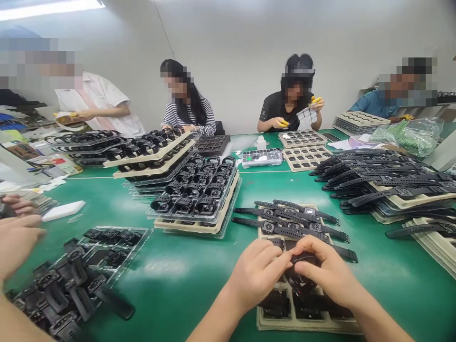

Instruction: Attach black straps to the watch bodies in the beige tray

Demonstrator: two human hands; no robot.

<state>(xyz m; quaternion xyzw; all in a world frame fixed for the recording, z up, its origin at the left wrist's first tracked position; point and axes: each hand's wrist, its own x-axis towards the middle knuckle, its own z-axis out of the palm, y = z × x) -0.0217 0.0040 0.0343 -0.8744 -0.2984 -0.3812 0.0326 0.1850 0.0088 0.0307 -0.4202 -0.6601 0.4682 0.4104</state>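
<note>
A black smartwatch point(301, 280) is held between my two hands above a beige compartment tray point(306, 326). My left hand point(253, 268) is closed, its fingertips pinching the watch's left side near the strap. From the other side, my right hand point(325, 270) curls thumb and fingers around the watch; my fingers partly hide it. In the tray's near compartments lie dark watch parts point(273, 304). Across its far half rest several watches with flattened black straps point(292, 230), their backs facing up.
Stacked trays of looped watches point(194, 190) stand left of centre; stacks of flat-strapped watches point(395, 185) fill the right. A co-worker's hand point(17, 242) reaches in at left, beside piled watches point(71, 285). Several people sit across the green table point(171, 275). A clear case point(261, 157) lies mid-table.
</note>
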